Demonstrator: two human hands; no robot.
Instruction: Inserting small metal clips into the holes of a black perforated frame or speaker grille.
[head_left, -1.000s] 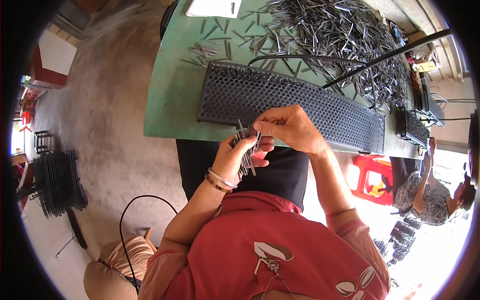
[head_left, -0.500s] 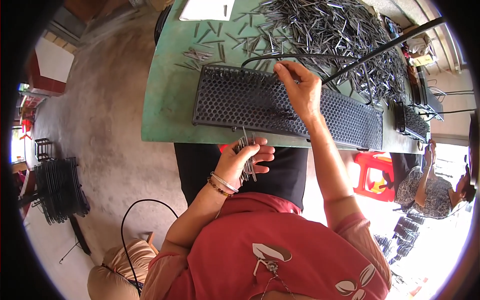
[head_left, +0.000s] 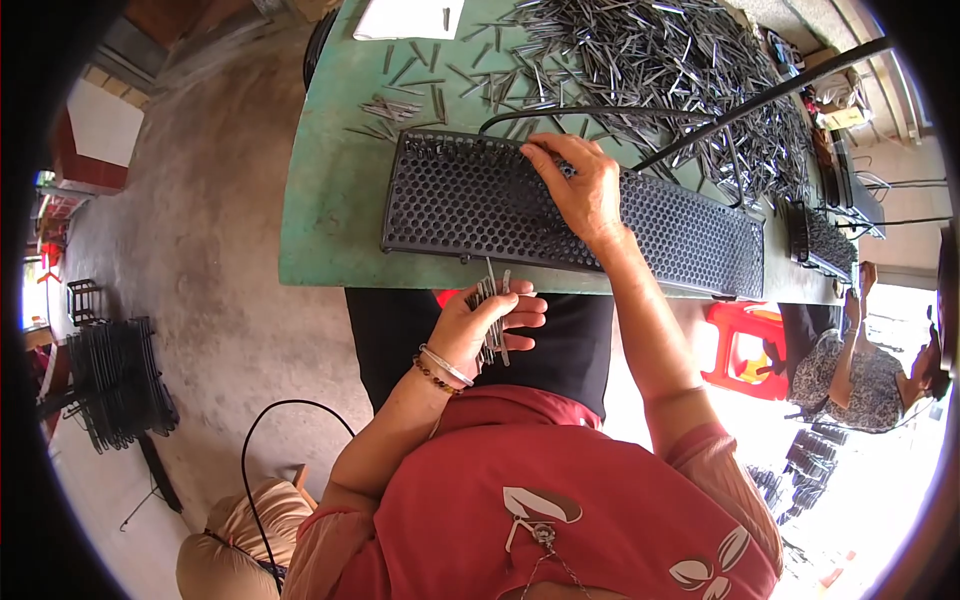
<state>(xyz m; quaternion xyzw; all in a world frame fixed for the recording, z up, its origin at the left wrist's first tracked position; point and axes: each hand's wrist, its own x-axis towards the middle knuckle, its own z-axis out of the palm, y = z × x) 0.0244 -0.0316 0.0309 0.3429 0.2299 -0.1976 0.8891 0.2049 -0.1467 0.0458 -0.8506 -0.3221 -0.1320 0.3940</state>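
Observation:
My left hand [head_left: 462, 328] is closed around a bundle of thin metal strips [head_left: 490, 305] just off the near table edge, with some fingers stretched out beside them. A long black tray [head_left: 440, 215] full of round holes lies along that edge, and a row of dark pieces stands in holes at its far left part. Above the tray's middle, my right hand [head_left: 585, 190] has thumb and forefinger pinched together close to its far rim. Anything between those fingertips is too small to make out.
On the green table [head_left: 325, 215], a big heap of dark metal strips [head_left: 660, 70] lies behind the tray. A black rod [head_left: 770, 97] slants over the heap at right. Nearby are a white sheet [head_left: 385, 20], a red stool [head_left: 725, 355] and a person seated at far right [head_left: 860, 375].
My right hand has shifted a little left and lower over the tray, its fingers still pinched. My left hand stays in place with its bundle of strips.

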